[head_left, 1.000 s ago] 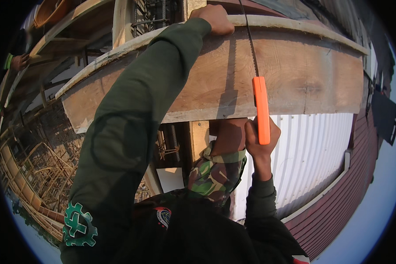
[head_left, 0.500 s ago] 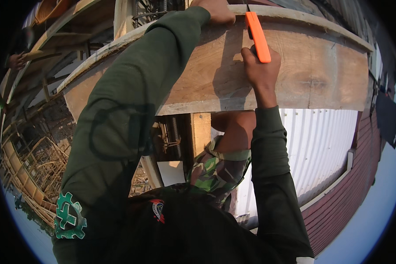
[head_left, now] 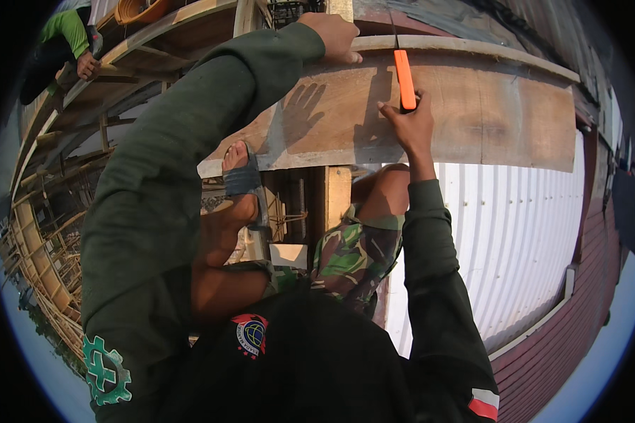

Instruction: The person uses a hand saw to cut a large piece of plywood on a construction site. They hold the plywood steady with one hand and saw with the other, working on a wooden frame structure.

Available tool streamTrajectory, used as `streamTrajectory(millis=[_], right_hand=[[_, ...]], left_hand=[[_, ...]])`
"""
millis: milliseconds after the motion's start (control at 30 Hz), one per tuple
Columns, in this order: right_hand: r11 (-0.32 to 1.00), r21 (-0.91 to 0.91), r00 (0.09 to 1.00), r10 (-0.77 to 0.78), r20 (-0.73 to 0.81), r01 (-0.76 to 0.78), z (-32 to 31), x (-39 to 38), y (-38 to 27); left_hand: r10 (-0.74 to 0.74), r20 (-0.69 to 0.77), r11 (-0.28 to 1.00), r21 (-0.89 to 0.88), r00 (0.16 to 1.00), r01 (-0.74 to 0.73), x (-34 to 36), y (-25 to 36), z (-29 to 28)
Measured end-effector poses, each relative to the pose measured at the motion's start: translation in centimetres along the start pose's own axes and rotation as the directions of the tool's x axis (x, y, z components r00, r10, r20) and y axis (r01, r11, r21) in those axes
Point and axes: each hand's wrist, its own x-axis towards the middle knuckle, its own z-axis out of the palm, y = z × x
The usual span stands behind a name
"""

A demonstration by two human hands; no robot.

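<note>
My right hand [head_left: 410, 130] is around the lower end of the orange handle of a handsaw [head_left: 405, 79], its thumb sticking out to the left. The saw's thin dark blade, seen nearly edge-on, runs away from me at the far edge of a plywood panel [head_left: 466, 116] with a pale wooden batten [head_left: 458, 45] along that edge. My left hand [head_left: 331, 37] is at the batten's left part, beside an upright timber. Its shadow on the plywood has spread fingers; whether it touches the wood is unclear.
My sandalled foot [head_left: 240, 169] stands at the panel's near left edge. Below are a timber post [head_left: 337, 194], steel bars and white corrugated sheeting [head_left: 508, 233]. At the far left, a person in a green sleeve [head_left: 67, 32] is near wooden framing and an orange basin [head_left: 140, 10].
My left hand has opened and shifted slightly left and nearer. The saw and my right hand have come nearer, the grip looser. My view has shifted, showing my foot and the other person.
</note>
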Motion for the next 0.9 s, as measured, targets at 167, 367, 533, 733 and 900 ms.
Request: streamTrajectory(millis=[167,367,533,733,900], right_hand=[[0.995,0.095,0.989,-0.053,0.135,0.04,-6.0,-9.5,-2.6],[0.978,0.184,0.281,-0.204,0.938,0.094,-13.9,-24.5,-5.1],[0.969,0.246,0.279,-0.247,0.928,0.039,-17.4,-33.1,-5.4],[0.929,0.369,0.298,-0.349,0.889,-0.012,-18.3,-36.5,-4.9],[0.928,0.373,0.367,-0.355,0.86,0.024,-18.7,-36.6,-5.0]], left_hand=[[0.394,0.062,0.918,0.025,0.917,-0.396,-19.7,5.7,-5.1],[0.555,0.044,0.831,-0.07,0.83,-0.552,-37.2,16.5,-0.7],[0.593,0.21,0.803,-0.224,0.778,-0.552,-42.2,20.5,5.5],[0.528,0.22,0.798,-0.459,0.82,-0.391,-43.8,19.9,8.4],[0.609,0.29,0.76,-0.48,0.738,-0.439,-43.0,19.8,7.7]])
